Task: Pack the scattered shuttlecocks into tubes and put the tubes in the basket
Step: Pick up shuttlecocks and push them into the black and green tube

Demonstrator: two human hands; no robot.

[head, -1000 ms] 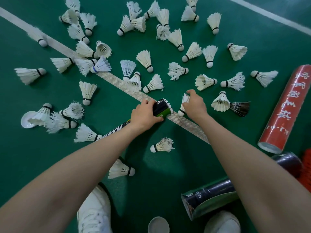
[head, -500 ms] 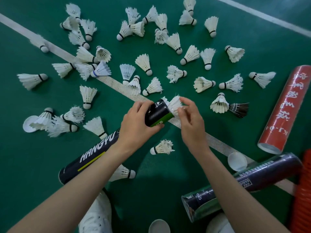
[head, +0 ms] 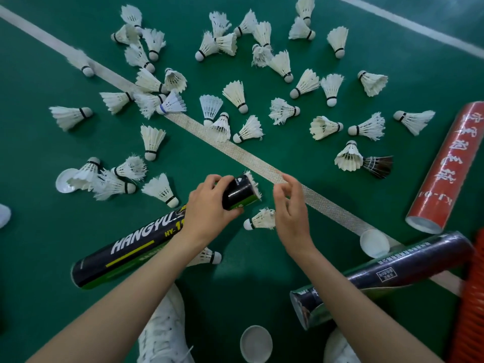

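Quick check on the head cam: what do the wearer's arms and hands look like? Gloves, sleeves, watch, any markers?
Both forearms are bare up to the frame edge: no sleeves in view. The left hand and right hand have no gloves, and no rings, watch, wristbands or tracking markers are visible. Fingernails look short and unpainted. Only other clothing in view is white lace-up shoes.

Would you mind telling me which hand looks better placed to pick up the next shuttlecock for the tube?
Probably the right hand. It is open and empty, and a shuttlecock lies right beside its fingers. The left hand is occupied gripping the black tube near its mouth, where feathers already poke out.
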